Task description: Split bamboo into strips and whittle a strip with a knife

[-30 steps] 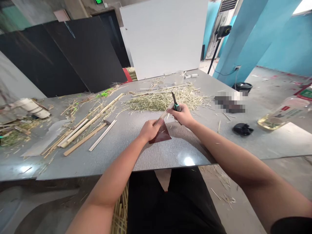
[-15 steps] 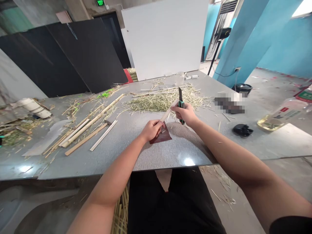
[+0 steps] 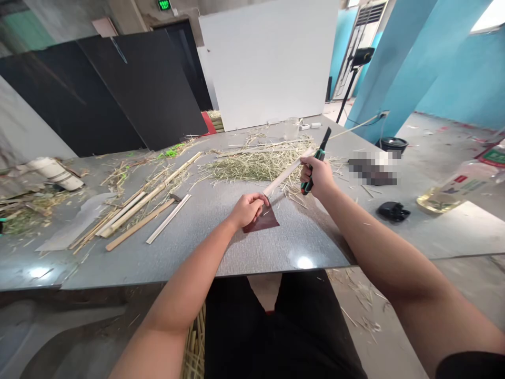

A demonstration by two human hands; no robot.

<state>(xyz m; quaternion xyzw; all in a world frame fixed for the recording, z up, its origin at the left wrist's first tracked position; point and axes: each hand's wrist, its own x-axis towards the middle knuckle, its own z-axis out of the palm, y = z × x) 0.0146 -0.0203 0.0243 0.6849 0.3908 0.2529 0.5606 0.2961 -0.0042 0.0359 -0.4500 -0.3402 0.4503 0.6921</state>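
A pale flat bamboo strip (image 3: 284,178) slants up and to the right above the table. My left hand (image 3: 248,209) is closed around its lower end, over a dark red sheet (image 3: 265,222) lying on the table. My right hand (image 3: 320,178) grips a green and black utility knife (image 3: 319,156), its dark blade out and pointing up to the right. The right hand is at the strip's far end, where blade and strip overlap; whether they touch I cannot tell. A thin pale sliver (image 3: 357,126) stretches away past the blade.
A heap of thin shavings (image 3: 252,164) lies behind my hands. Bamboo sticks (image 3: 152,195) and a hammer (image 3: 177,198) rest at left. At right are a black object (image 3: 393,210) and a bottle of yellow liquid (image 3: 450,189). The grey table's (image 3: 236,266) front edge is near my lap.
My right hand and the knife have moved right along the strip, away from my left hand, exposing more of it. The blade tilts further right. My left hand has barely moved.
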